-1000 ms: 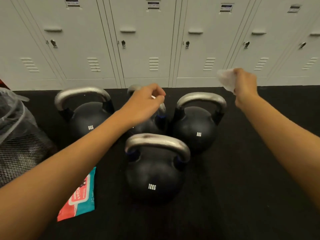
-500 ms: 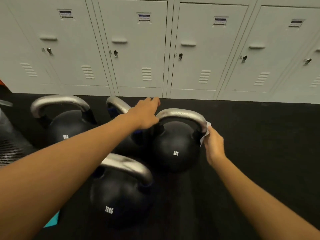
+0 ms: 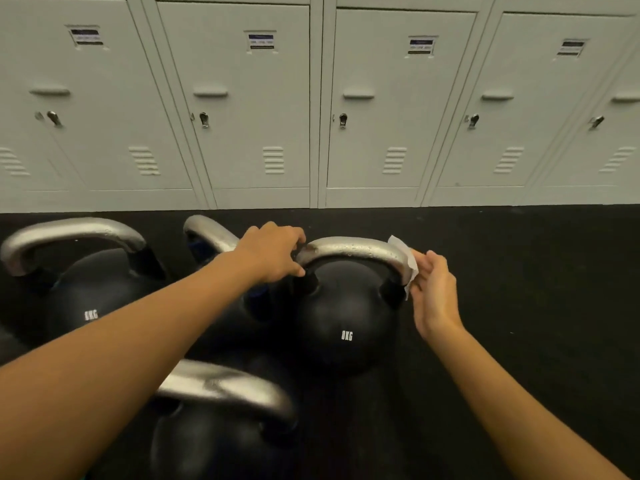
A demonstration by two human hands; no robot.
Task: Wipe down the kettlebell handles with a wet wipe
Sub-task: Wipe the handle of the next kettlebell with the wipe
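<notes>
Several black kettlebells with silver handles stand on the dark floor. The right one (image 3: 343, 317) has a wet, speckled handle (image 3: 349, 247). My left hand (image 3: 273, 252) grips the left end of that handle, fingers curled over it. My right hand (image 3: 433, 289) presses a white wet wipe (image 3: 403, 258) against the handle's right bend, fingers pinching the wipe. Another kettlebell (image 3: 86, 296) stands at the far left, one (image 3: 207, 233) sits behind my left arm, and the nearest one (image 3: 221, 420) is at the bottom, its handle partly under my forearm.
A row of pale grey lockers (image 3: 318, 109) runs along the back, meeting the black rubber floor (image 3: 536, 289). The floor stretches bare to the right of the kettlebells.
The view moved closer. My right hand with the wipe rose slightly along the handle's right bend. My left hand settled onto the left end of the same handle.
</notes>
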